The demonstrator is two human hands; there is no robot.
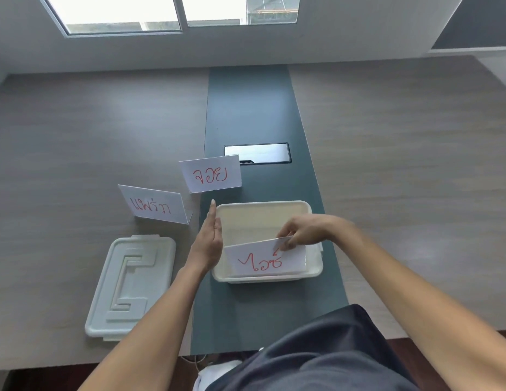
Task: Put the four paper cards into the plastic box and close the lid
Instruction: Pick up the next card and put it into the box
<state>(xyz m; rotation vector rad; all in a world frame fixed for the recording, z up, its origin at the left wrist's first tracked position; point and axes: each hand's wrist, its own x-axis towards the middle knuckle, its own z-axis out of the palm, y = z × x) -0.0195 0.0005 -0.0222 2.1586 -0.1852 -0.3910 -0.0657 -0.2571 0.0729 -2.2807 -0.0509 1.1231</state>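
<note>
White card (263, 261) pinched by right hand (305, 231) inside the plastic box (316, 273) — left hand (208, 241) flat, fingers straight, beside it.

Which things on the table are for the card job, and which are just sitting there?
For the job: plastic box; card in the right hand; two standing cards; lid; left hand by the box; right hand.

Just there: black panel set into the table; window.
</note>
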